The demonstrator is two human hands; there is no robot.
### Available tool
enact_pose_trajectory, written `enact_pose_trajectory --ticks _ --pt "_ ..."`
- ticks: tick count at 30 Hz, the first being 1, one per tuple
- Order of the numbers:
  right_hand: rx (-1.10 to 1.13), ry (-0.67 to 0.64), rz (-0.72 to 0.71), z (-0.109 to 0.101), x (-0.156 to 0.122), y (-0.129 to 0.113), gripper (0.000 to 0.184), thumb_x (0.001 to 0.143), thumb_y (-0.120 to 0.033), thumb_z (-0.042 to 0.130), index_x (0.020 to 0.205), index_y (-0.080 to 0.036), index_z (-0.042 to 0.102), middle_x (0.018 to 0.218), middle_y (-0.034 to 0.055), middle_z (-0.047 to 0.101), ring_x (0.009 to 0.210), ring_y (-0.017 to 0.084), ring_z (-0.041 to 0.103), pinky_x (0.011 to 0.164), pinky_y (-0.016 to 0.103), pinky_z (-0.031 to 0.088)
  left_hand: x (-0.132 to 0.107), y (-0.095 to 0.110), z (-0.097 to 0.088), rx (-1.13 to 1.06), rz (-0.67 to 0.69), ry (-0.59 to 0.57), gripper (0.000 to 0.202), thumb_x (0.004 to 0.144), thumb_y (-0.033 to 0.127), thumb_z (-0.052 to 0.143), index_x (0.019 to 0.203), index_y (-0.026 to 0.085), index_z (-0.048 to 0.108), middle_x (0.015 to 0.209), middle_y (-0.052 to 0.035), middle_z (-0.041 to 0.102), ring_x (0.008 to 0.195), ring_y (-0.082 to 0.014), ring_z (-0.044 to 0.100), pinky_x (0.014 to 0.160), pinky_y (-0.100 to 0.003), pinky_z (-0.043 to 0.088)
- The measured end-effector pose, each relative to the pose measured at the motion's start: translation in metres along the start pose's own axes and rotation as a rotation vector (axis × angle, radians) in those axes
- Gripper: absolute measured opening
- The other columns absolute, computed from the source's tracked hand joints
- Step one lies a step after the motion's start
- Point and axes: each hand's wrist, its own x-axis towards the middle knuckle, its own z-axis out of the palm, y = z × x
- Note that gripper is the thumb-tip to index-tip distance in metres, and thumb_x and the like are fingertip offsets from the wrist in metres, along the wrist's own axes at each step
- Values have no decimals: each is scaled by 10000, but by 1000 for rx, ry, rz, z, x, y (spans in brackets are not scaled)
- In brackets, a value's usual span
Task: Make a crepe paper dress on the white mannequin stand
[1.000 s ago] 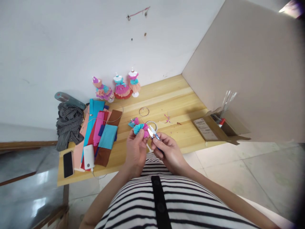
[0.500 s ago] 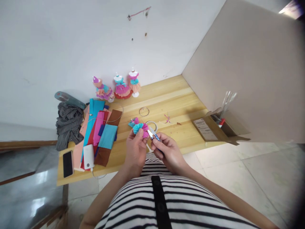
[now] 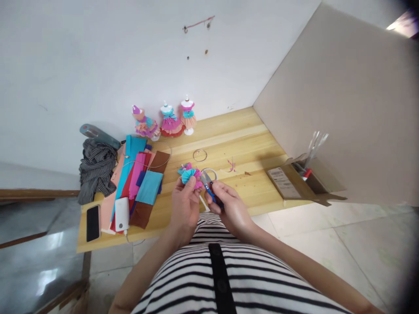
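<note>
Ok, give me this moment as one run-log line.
left hand: holds rosette | right hand: holds snips, blades by rosette | table: three dress forms, phone

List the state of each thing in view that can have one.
Left hand: pinching the pleated piece
Pleated piece: gathered, fanned
Right hand: gripping the snips
Snips: held, blades toward the pleated piece
Phone: flat, screen dark
White device: flat, cable plugged in
Cardboard box: open
Striped cloth: bunched up
Miniature dress forms: standing, dressed
</note>
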Motion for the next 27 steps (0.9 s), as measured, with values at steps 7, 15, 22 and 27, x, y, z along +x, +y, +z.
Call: enact_pose_trajectory --ticks 7,15,22,27 --pt "119 -54 172 1 9 1 368 726 -503 701 737 -158 571 553 -41 475 422 56 276 409 218 158 2 7 -3 19 28 9 123 703 172 766 715 184 644 688 24 647 599 -89 574 640 -227 464" --pt "280 -232 508 -5 16 -10 239 822 -357 607 817 -119 596 591 -54 387 419 33 192 401 182 138 4 9 -11 3 16 15 132 694 150 776 697 183 648 683 24 661 616 -89 584 634 -218 455" --pt "328 -363 586 -11 17 -18 174 838 -306 611 822 -142 553 606 -70 293 446 38 110 390 152 114 5 12 -17 20 1 -1 90 701 160 771 730 184 690 720 -1 686 666 -115 609 649 -234 459" --pt "346 -442 622 -9 16 -19 196 832 -320 626 798 -156 524 598 -85 238 451 37 64 381 148 96 5 13 -17 24 -2 -23 79 711 142 760 704 174 688 691 3 678 644 -100 604 639 -218 459"
